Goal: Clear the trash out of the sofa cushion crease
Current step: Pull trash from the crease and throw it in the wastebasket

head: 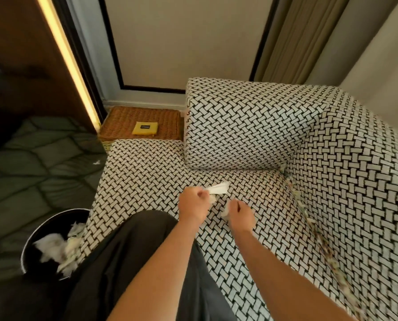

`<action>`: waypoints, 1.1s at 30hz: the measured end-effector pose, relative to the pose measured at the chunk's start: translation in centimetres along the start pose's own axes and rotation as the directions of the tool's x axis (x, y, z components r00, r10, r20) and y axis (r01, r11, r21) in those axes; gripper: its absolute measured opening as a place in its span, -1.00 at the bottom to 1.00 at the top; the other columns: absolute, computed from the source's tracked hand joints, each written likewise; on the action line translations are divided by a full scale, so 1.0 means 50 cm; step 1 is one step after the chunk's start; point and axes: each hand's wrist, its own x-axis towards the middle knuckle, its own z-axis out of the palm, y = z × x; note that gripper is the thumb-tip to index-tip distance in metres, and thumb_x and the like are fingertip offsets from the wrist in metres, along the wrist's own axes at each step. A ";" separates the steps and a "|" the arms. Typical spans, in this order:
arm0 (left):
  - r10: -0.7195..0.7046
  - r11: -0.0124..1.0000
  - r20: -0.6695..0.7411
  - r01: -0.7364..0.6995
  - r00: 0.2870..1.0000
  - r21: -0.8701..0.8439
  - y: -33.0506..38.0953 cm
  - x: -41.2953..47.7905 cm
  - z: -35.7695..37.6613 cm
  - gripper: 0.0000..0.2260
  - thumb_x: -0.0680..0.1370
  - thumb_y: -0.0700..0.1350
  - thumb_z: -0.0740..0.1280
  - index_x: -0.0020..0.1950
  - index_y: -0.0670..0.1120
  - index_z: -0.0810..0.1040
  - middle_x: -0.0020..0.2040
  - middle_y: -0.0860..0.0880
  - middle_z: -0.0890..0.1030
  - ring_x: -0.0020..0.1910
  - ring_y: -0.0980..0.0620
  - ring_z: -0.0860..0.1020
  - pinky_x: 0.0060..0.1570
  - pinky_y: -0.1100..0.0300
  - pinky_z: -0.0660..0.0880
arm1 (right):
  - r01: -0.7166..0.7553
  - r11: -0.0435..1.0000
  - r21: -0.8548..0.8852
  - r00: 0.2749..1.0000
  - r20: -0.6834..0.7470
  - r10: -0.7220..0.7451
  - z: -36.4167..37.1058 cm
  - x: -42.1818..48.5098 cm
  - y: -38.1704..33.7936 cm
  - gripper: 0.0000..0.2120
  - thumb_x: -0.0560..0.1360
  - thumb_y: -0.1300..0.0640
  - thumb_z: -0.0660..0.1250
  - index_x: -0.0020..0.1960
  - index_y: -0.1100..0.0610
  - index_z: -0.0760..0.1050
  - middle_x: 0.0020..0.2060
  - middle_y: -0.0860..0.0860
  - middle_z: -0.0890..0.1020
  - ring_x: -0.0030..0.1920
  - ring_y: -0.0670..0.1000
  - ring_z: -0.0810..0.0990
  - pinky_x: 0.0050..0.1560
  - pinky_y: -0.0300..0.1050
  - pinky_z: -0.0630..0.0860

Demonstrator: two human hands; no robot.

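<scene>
While 2 hands (left (193, 206), right (241, 215)) grip 2 paper scraps (219, 189), crease trash (296, 198) remains.

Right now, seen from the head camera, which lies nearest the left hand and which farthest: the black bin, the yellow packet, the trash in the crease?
1. Trash in the crease, to its right.
2. Black bin, lower left beside the sofa.
3. Yellow packet, on the wicker stand beyond the seat.

Left hand holds white paper.
</scene>
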 end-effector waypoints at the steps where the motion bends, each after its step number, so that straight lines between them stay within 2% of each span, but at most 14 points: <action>1: 0.046 0.998 -0.034 -0.044 0.998 0.046 0.006 0.001 -0.026 -0.79 0.59 -0.15 0.21 0.03 -0.23 0.58 -0.22 -0.08 0.58 -0.42 0.14 0.46 -0.56 0.42 0.32 | -0.025 0.999 0.041 1.000 0.013 0.024 0.008 -0.013 -0.014 -0.72 0.60 0.05 0.09 -0.14 0.13 0.50 -0.38 -0.04 0.49 -0.37 -0.07 0.46 -0.40 -0.24 0.40; 3: 0.123 0.989 -0.077 -0.115 0.989 0.096 0.021 0.000 -0.070 -0.79 0.59 -0.14 0.21 0.00 -0.22 0.59 -0.19 -0.08 0.58 -0.38 0.12 0.46 -0.51 0.40 0.33 | -0.050 0.987 0.150 0.998 0.053 0.043 0.022 -0.039 -0.052 -0.75 0.61 0.09 0.09 -0.11 0.13 0.49 -0.38 -0.03 0.47 -0.43 -0.12 0.38 -0.50 -0.34 0.31; 5: 0.175 0.979 -0.106 -0.162 0.979 0.124 0.032 -0.003 -0.118 -0.80 0.59 -0.14 0.22 0.02 -0.22 0.59 -0.15 -0.09 0.59 -0.37 0.14 0.43 -0.48 0.40 0.32 | -0.004 0.981 0.192 0.996 0.092 -0.014 0.039 -0.063 -0.106 -0.75 0.61 0.11 0.08 -0.16 0.14 0.45 -0.41 -0.03 0.44 -0.47 -0.14 0.31 -0.55 -0.37 0.21; 9: 0.219 0.970 -0.201 -0.191 0.955 0.148 0.029 -0.010 -0.230 -0.79 0.58 -0.17 0.23 0.03 -0.27 0.60 -0.29 -0.03 0.50 -0.44 0.18 0.37 -0.53 0.46 0.34 | 0.136 0.965 0.223 0.969 0.171 -0.176 0.083 -0.103 -0.213 -0.72 0.61 0.12 0.10 -0.22 0.14 0.44 -0.40 -0.03 0.46 -0.45 -0.13 0.36 -0.50 -0.33 0.26; 11: 0.201 0.974 -0.254 -0.167 0.946 0.150 0.007 -0.014 -0.292 -0.80 0.57 -0.18 0.24 -0.07 -0.26 0.62 -0.33 -0.04 0.50 -0.44 0.13 0.41 -0.48 0.43 0.33 | 0.193 0.964 0.184 0.938 0.254 -0.236 0.111 -0.127 -0.251 -0.74 0.60 0.15 0.12 -0.24 0.15 0.43 -0.41 -0.03 0.46 -0.44 -0.12 0.38 -0.52 -0.36 0.28; 14: 0.085 0.993 -0.294 -0.057 0.952 0.100 -0.051 -0.017 -0.382 -0.76 0.54 -0.19 0.24 -0.27 -0.23 0.59 -0.45 -0.05 0.51 -0.45 0.04 0.46 -0.31 0.21 0.41 | 0.309 0.946 0.099 0.858 0.400 -0.322 0.151 -0.162 -0.284 -0.74 0.58 0.16 0.17 -0.27 0.16 0.43 -0.43 -0.02 0.44 -0.43 -0.09 0.40 -0.53 -0.41 0.31; 16: -0.031 0.999 -0.312 0.040 0.950 0.024 -0.102 -0.016 -0.442 -0.77 0.55 -0.19 0.24 -0.23 -0.23 0.60 -0.45 -0.05 0.52 -0.49 0.07 0.45 -0.37 0.23 0.43 | 0.394 0.919 -0.007 0.811 0.474 -0.344 0.176 -0.173 -0.299 -0.77 0.57 0.15 0.19 -0.21 0.18 0.50 -0.45 -0.03 0.48 -0.50 -0.13 0.44 -0.51 -0.40 0.35; 18: -0.142 0.989 -0.336 0.121 0.931 -0.083 -0.153 -0.017 -0.491 -0.82 0.57 -0.20 0.25 -0.16 -0.22 0.60 -0.41 -0.07 0.52 -0.49 0.09 0.44 -0.50 0.34 0.43 | 0.376 0.926 -0.037 0.805 0.509 -0.307 0.191 -0.175 -0.313 -0.82 0.57 0.17 0.20 -0.15 0.16 0.52 -0.44 -0.02 0.53 -0.56 -0.17 0.49 -0.54 -0.37 0.40; 21: -0.240 0.968 -0.365 0.196 0.899 -0.155 -0.233 -0.019 -0.544 -0.81 0.57 -0.22 0.26 -0.23 -0.20 0.55 -0.40 -0.09 0.51 -0.52 0.11 0.42 -0.56 0.40 0.41 | 0.412 0.907 -0.086 0.765 0.573 -0.293 0.229 -0.178 -0.334 -0.83 0.58 0.19 0.18 -0.08 0.19 0.52 -0.42 0.01 0.55 -0.51 -0.13 0.52 -0.51 -0.36 0.43; 25: -0.307 0.950 -0.379 0.261 0.873 -0.170 -0.333 -0.019 -0.584 -0.74 0.55 -0.18 0.29 -0.33 -0.16 0.56 -0.39 -0.17 0.56 -0.45 -0.03 0.46 -0.29 0.10 0.53 | 0.413 0.909 -0.067 0.712 0.645 -0.276 0.315 -0.210 -0.346 -0.85 0.58 0.17 0.18 -0.03 0.18 0.51 -0.34 0.02 0.58 -0.46 -0.13 0.53 -0.47 -0.38 0.47; 28: -0.397 0.917 -0.372 0.341 0.839 -0.210 -0.404 -0.022 -0.591 -0.69 0.54 -0.19 0.30 -0.42 -0.12 0.52 -0.53 -0.05 0.51 -0.48 -0.03 0.43 -0.23 0.00 0.51 | 0.411 0.909 -0.071 0.666 0.704 -0.246 0.401 -0.241 -0.328 -0.83 0.58 0.18 0.17 -0.03 0.22 0.51 -0.38 0.05 0.58 -0.49 -0.13 0.52 -0.46 -0.34 0.47; 31: -0.507 0.859 -0.347 0.431 0.789 -0.276 -0.462 -0.020 -0.584 -0.67 0.54 -0.20 0.31 -0.44 -0.16 0.50 -0.53 -0.06 0.48 -0.51 0.00 0.42 -0.37 0.11 0.51 | 0.430 0.899 -0.087 0.635 0.737 -0.233 0.480 -0.266 -0.297 -0.80 0.58 0.18 0.17 -0.05 0.27 0.51 -0.43 0.05 0.55 -0.53 -0.14 0.52 -0.45 -0.30 0.48; 33: -0.537 0.840 -0.344 0.451 0.770 -0.301 -0.483 -0.008 -0.582 -0.67 0.55 -0.20 0.30 -0.43 -0.18 0.49 -0.50 -0.09 0.49 -0.52 0.01 0.42 -0.44 0.19 0.47 | 0.452 0.887 -0.097 0.627 0.742 -0.238 0.530 -0.277 -0.285 -0.80 0.57 0.17 0.17 -0.09 0.23 0.52 -0.42 0.05 0.57 -0.48 -0.11 0.55 -0.35 -0.21 0.54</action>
